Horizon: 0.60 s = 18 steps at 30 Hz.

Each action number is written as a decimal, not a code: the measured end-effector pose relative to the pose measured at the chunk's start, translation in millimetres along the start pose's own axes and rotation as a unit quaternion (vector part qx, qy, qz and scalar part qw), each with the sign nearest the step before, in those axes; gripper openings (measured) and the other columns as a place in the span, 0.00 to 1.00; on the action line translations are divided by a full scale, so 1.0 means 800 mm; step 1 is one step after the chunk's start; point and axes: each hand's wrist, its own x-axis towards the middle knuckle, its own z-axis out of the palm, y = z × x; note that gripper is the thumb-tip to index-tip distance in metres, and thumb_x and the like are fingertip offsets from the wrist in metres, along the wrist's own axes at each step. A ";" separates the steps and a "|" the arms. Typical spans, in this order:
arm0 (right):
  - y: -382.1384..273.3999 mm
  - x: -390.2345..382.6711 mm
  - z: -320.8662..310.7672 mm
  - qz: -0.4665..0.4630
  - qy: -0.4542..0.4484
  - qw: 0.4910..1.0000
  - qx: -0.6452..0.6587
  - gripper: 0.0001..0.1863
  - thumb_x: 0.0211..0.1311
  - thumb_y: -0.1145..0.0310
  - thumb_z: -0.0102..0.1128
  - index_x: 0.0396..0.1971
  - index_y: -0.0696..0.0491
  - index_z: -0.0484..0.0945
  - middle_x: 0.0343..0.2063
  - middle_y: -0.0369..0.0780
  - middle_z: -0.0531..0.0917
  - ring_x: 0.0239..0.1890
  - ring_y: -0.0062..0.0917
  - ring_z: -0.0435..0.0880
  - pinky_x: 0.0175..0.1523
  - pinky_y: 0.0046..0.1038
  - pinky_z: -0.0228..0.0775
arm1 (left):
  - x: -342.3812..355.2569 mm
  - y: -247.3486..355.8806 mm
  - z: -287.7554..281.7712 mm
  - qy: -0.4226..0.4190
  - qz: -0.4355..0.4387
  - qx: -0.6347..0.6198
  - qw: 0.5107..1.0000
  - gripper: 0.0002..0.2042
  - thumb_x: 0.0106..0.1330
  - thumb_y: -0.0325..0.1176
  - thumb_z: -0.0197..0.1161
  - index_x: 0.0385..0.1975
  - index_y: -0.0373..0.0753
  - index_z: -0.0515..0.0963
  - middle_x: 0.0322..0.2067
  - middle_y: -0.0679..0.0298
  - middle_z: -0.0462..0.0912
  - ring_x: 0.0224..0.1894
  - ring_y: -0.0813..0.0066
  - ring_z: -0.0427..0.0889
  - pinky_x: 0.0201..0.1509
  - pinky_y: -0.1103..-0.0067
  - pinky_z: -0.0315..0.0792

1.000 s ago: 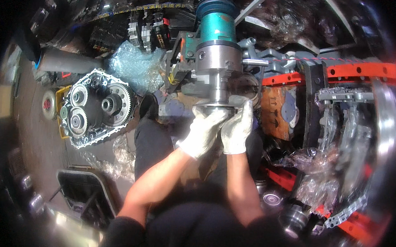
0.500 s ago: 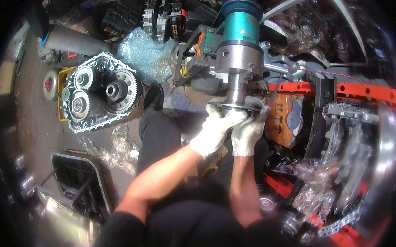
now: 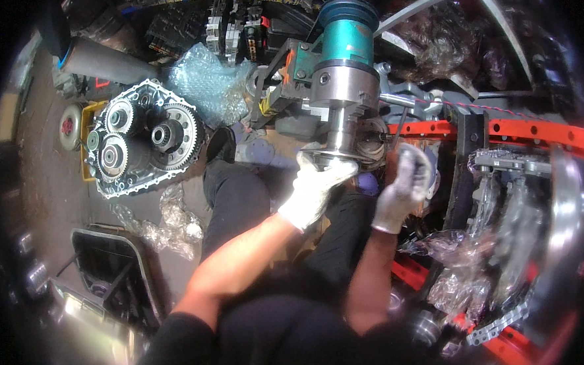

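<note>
A green-housed spindle (image 3: 347,41) with a metal chuck (image 3: 345,84) stands at the upper middle. From the chuck a bright flanged shaft (image 3: 342,129) comes toward me, ending in a flat disc. My left hand (image 3: 310,193), in a white glove, grips the disc's near edge, thumb and fingers closed on it. My right hand (image 3: 402,191), also in a white glove, is raised apart from the shaft, to its right. Its fingers look curled but are smeared by motion. Something greyish and rounded shows at them, perhaps a part or the glove's palm; I cannot tell.
On the left, an open gearbox housing (image 3: 146,138) with several gears lies on the floor. Bubble wrap (image 3: 211,82) lies beyond it. A black-framed stool (image 3: 113,246) is at lower left. To the right stand a red rack beam (image 3: 539,133) and plastic-wrapped metal parts (image 3: 479,258).
My right hand has left the disc and swung to the right, away from the shaft. My left hand stays on the disc. The whole view has shifted slightly.
</note>
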 end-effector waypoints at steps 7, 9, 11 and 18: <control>0.015 0.051 -0.020 0.212 -0.166 0.957 -0.110 0.31 0.74 0.75 0.62 0.74 0.61 0.68 0.66 0.48 0.80 0.60 0.29 0.82 0.68 0.31 0.74 | -0.003 0.013 -0.003 -0.050 0.052 0.090 0.993 0.38 0.71 0.49 0.72 0.74 0.34 0.64 0.61 0.52 0.81 0.58 0.69 0.86 0.66 0.73 0.78; 0.008 0.043 -0.017 0.135 -0.172 0.971 -0.101 0.30 0.75 0.76 0.60 0.74 0.62 0.68 0.59 0.46 0.83 0.59 0.28 0.83 0.66 0.30 0.74 | 0.001 0.014 0.001 -0.028 0.022 0.028 0.999 0.44 0.65 0.47 0.77 0.74 0.32 0.59 0.59 0.51 0.81 0.56 0.68 0.85 0.63 0.73 0.80; -0.015 0.035 -0.021 0.155 -0.167 0.973 -0.028 0.30 0.75 0.77 0.59 0.75 0.62 0.67 0.50 0.41 0.86 0.51 0.23 0.85 0.62 0.26 0.75 | 0.003 0.010 0.006 0.014 0.007 -0.039 0.999 0.53 0.55 0.42 0.85 0.73 0.30 0.53 0.56 0.50 0.82 0.52 0.67 0.86 0.58 0.72 0.82; -0.101 0.092 0.011 0.005 -0.225 0.956 -0.186 0.21 0.75 0.64 0.67 0.63 0.56 0.83 0.55 0.40 0.88 0.53 0.21 0.86 0.61 0.24 0.76 | 0.010 -0.003 0.004 0.012 0.021 -0.007 1.000 0.58 0.50 0.46 0.89 0.72 0.30 0.53 0.55 0.50 0.81 0.51 0.66 0.85 0.57 0.72 0.83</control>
